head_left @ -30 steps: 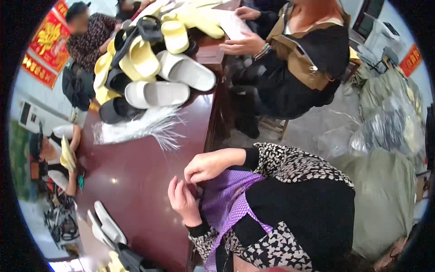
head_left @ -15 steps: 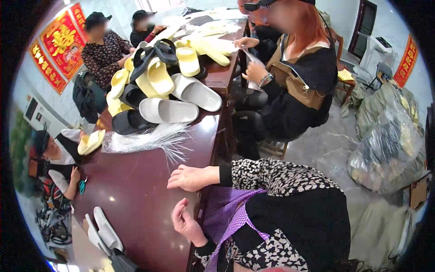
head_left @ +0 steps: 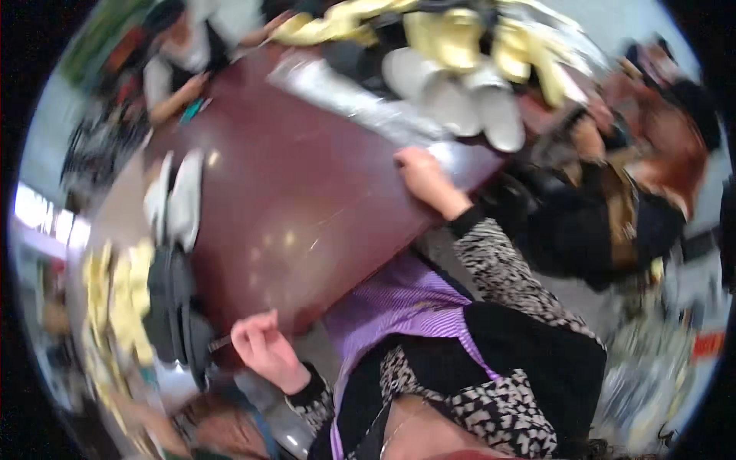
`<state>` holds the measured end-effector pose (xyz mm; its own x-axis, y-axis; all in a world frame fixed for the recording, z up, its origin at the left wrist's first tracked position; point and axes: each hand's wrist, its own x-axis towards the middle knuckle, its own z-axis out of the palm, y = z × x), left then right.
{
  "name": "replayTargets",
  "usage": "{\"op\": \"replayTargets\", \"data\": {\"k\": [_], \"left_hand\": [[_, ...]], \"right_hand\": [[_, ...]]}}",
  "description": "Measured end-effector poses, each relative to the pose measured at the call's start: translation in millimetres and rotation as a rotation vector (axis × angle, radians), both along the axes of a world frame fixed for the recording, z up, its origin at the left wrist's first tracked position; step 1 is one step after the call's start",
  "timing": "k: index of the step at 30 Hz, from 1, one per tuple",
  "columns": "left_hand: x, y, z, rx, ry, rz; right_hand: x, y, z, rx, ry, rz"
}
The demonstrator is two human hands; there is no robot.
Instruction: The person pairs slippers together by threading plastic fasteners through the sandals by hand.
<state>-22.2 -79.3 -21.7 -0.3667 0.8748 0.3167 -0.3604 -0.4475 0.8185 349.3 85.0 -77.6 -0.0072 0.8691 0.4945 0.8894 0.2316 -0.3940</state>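
My right hand (head_left: 428, 180) is over the right side of the dark red table (head_left: 307, 199), its fingers curled in and smeared by motion. What they hold, if anything, is hidden. Just beyond it lies a bundle of clear plastic strands (head_left: 345, 96). Past the near left table edge hangs my left hand (head_left: 264, 349), fingers loosely bent and apart, with nothing visible in them. Grey slide sandals (head_left: 502, 115) and yellow slide sandals (head_left: 460, 38) are piled at the far side, beyond the strands.
At the left edge stand a light grey pair of slides (head_left: 184, 199), black slides (head_left: 172, 307) and a row of yellow slides (head_left: 126, 299). A co-worker's hand (head_left: 188, 90) is by a teal-handled tool at the far left. Another person in black (head_left: 598, 222) sits at right.
The whole view has swung, so the sandal pile sits farther right. My hands have moved apart: the right toward the clear strands, the left toward the near left edge.
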Motion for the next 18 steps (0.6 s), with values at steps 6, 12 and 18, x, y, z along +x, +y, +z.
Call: {"op": "replayTargets", "data": {"k": [6, 12, 18], "left_hand": [[-6.9, -33.4, 18.3, -0.021, -0.161, 0.089], [-9.6, -60.4, 29.6, -0.04, -0.179, 0.16], [40.9, -57.7, 22.4, -0.158, -0.217, -0.13]], "right_hand": [[37.6, -47.4, 10.4, 0.109, -0.053, 0.026], [-14.8, -70.5, 57.4, 0.118, 0.121, 0.273], [-86.3, -118.2, 100.4, 0.08, 0.171, 0.748]]}}
